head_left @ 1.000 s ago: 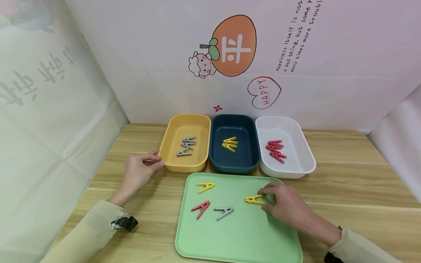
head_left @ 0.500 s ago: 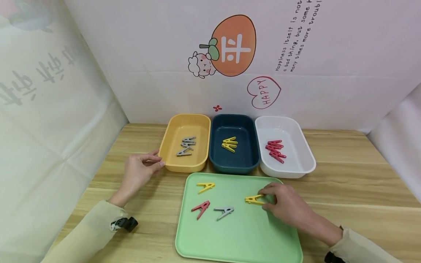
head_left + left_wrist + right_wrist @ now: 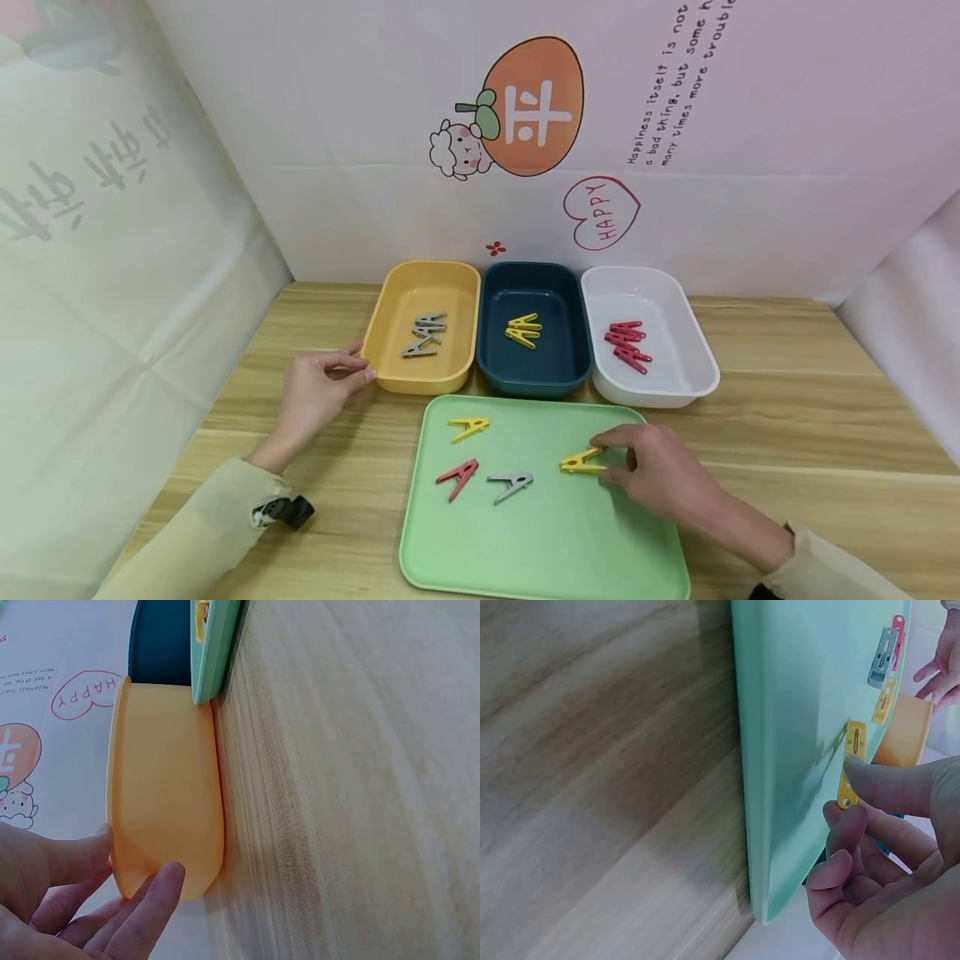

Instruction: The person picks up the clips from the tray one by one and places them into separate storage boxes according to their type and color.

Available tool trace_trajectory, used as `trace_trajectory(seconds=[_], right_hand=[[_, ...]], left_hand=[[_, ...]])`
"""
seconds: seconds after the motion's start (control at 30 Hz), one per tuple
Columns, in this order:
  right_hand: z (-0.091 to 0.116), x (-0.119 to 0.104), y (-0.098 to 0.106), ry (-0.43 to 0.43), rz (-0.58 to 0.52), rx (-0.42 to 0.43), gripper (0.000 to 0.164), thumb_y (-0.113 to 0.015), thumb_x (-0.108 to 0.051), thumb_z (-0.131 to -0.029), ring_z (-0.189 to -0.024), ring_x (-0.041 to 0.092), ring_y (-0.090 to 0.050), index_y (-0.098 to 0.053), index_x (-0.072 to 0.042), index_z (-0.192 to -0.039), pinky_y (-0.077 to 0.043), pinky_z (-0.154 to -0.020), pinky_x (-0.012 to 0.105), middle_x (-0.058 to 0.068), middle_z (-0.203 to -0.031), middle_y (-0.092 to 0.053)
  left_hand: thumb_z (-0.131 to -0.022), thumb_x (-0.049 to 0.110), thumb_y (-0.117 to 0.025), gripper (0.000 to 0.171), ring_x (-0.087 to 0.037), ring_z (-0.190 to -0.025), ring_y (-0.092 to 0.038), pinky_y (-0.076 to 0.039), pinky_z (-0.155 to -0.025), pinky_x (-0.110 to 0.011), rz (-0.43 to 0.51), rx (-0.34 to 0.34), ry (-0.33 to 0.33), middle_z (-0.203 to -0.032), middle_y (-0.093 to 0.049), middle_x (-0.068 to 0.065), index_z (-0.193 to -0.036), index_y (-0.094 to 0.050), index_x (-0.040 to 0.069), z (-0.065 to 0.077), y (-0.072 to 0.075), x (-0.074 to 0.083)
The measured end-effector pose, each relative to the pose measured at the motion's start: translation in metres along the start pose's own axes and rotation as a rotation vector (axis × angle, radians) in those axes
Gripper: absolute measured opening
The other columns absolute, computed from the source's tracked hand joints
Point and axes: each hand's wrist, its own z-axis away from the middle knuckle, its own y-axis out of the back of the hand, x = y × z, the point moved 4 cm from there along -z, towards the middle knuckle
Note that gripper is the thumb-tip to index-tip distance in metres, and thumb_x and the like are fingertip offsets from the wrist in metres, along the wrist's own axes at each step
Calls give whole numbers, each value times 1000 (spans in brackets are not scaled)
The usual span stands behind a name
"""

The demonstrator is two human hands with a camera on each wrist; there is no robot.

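The right hand [image 3: 663,468], closed in a pinch round a yellow clip's [image 3: 577,467] legs (green tray [image 3: 540,542] beneath), shifts slightly: pick-up seems begun.

Table [image 3: 810,450], lt. wood-look top w/ darker grain running approx. L to R, has 3 open-top bins along its far side: yellow bin [image 3: 422,387] at L, navy bin [image 3: 534,388] in mid., white bin [image 3: 651,399] at R. They stand upright side by side in a row, v. close tog. Green tray [image 3: 540,542], rect. w/ rounded corners, lies flat just on the near side, its far edge running from yellow's R half past navy to white.
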Motion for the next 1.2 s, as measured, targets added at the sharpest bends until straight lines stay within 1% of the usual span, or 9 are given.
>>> trace_trajectory(seconds=[0.2, 0.37, 0.63, 0.77, 0.87, 0.97, 1.1, 1.2], right_hand=[[3, -6, 2, 38, -8, 12, 31, -90, -1, -81, -64, 6, -50, -82, -9, -110, -46, -50, 23, -4, -103, -75], [3, -9, 4, 46, -43, 4, 31, -89, -2, -82, -65, 7, -50, -82, -8, -111, -47, -50, 23, -4, -102, -75], [1, -15, 12, -14, -123, -24, 29, -91, -6, -82, -68, 15, -52, -83, -10, -110, -46, -49, 24, -3, -98, -75], [1, -22, 17, -6, -121, -13, 30, -92, -8, -80, -67, 15, -52, -83, -11, -109, -45, -48, 24, -5, -93, -74], [1, -28, 20, 12, -110, -2, 30, -93, -10, -80, -65, 13, -51, -84, -13, -108, -43, -48, 23, -9, -85, -70], [0, -34, 24, 38, -109, 12, 30, -94, -11, -79, -62, 11, -49, -84, -14, -107, -40, -47, 23, -12, -72, -62], [-1, -42, 30, 65, -131, 32, 30, -94, -11, -79, -59, 11, -47, -84, -13, -108, -39, -46, 23, -9, -63, -51], [-3, -47, 36, 59, -159, 31, 31, -94, -12, -79, -59, 13, -47, -84, -12, -108, -38, -47, 23, -7, -63, -50]], left_hand=[[-90, -1, -83, 15, -36, -102, -75, -67, -74, -37, 5, -1, 3, -136, -67, -22, -101, -78, -10, 0, 0, 0], [-90, -1, -83, 15, -36, -102, -75, -67, -74, -37, 5, 0, 6, -135, -67, -21, -101, -78, -10, 0, 1, -1], [-90, 0, -83, 15, -36, -102, -75, -67, -74, -35, 1, -4, 6, -136, -66, -21, -102, -78, -9, 0, 0, -2], [-90, 0, -83, 16, -36, -102, -75, -67, -74, -34, 0, -4, 8, -136, -66, -21, -103, -78, -9, 0, 0, -2], [-91, 0, -83, 17, -36, -103, -75, -67, -75, -34, 3, -6, 11, -137, -66, -21, -104, -78, -10, 0, 0, -2], [-91, -1, -82, 17, -36, -103, -75, -67, -75, -35, 9, -10, 14, -138, -65, -21, -104, -78, -10, 0, 0, -2], [-91, -1, -82, 16, -37, -103, -75, -67, -75, -35, 12, -11, 9, -138, -65, -22, -103, -78, -10, 0, 0, -1], [-90, -2, -82, 16, -37, -103, -75, -67, -74, -34, 13, -10, 6, -137, -65, -22, -103, -78, -10, 0, 0, -1]])
